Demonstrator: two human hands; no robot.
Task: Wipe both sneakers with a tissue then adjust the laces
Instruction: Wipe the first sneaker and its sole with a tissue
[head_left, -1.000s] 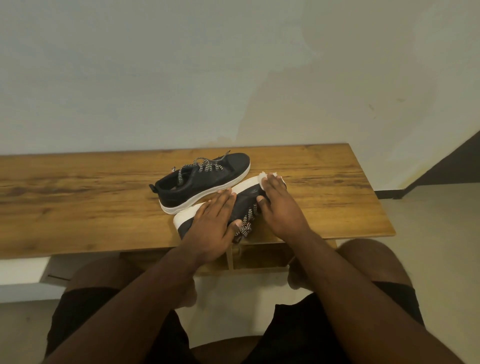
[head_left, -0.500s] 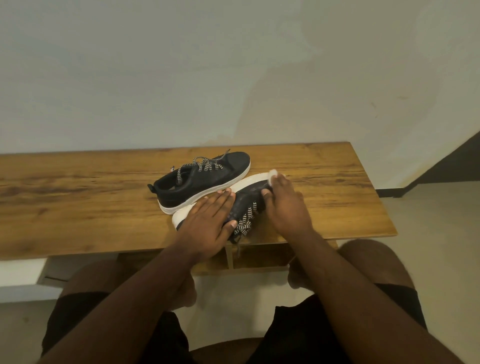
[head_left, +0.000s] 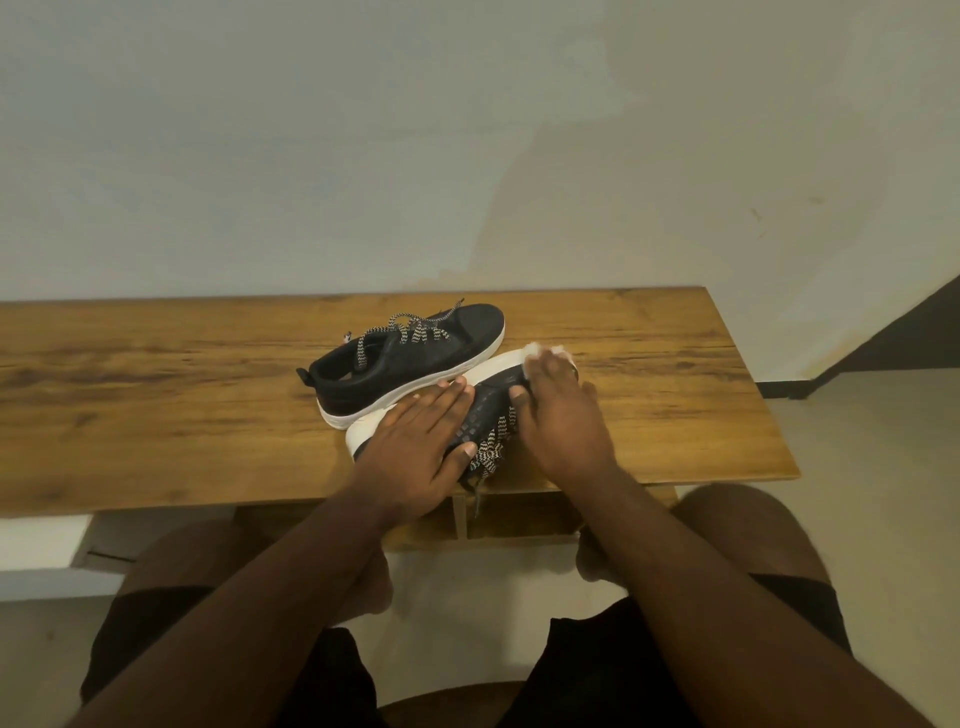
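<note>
Two black sneakers with white soles and black-and-white laces lie on the wooden table (head_left: 156, 405). The far sneaker (head_left: 410, 358) stands upright, toe to the right. The near sneaker (head_left: 488, 410) lies tipped on its side with its white sole facing away. My left hand (head_left: 421, 452) lies flat on its heel half, fingers straight. My right hand (head_left: 561, 415) is over its toe and holds a white tissue (head_left: 545, 352) against the toe; only the tissue's edge shows past the fingers. A lace end hangs over the table's front edge.
The table stands against a pale wall (head_left: 467, 130); its right end (head_left: 769, 415) is close to my right hand. An open shelf compartment (head_left: 519, 512) sits under the tabletop. My bare knees and black shorts fill the foreground.
My right hand slid the tissue along the near sneaker's toe and sole, first away and then slightly back to the right. The left hand stayed pressed on the shoe.
</note>
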